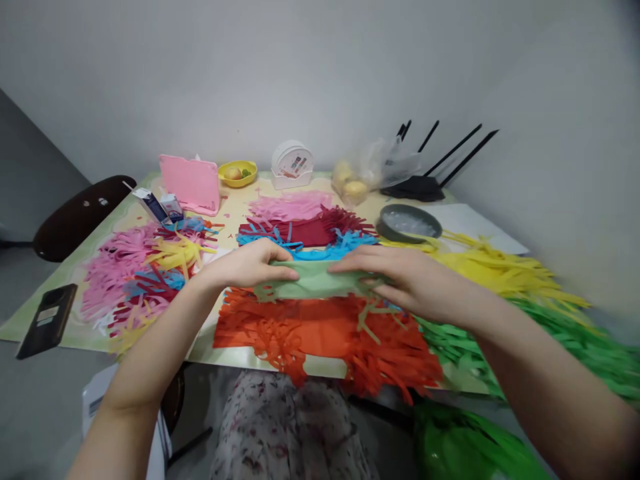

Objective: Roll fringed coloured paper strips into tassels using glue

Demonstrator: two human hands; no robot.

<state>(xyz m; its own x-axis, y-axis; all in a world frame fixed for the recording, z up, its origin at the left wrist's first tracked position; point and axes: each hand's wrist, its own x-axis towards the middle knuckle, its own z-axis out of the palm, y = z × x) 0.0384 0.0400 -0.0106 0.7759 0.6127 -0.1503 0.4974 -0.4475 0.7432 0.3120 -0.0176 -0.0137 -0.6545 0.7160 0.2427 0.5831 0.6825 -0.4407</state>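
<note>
My left hand [255,268] and my right hand [400,275] grip a light green fringed sheet [313,280] of thin paper or cloth, thumbs and fingers pinching its upper edge. Its cut strips hang at both ends. Below it lies an orange fringed sheet [320,327], partly spilling over the table's front edge. Just behind my hands are a blue fringed sheet [320,253], a dark red one [310,231] and a pink one [293,205]. The far fingers of both hands are partly hidden by the green sheet.
Mixed fringe bundles [125,263] and a phone [47,320] lie left. To the right are yellow fringe [490,270], green fringe [565,340] and a grey bowl [409,223]. Along the wall stand a pink tablet case [190,183], a yellow fruit dish [238,175] and a black router [415,189].
</note>
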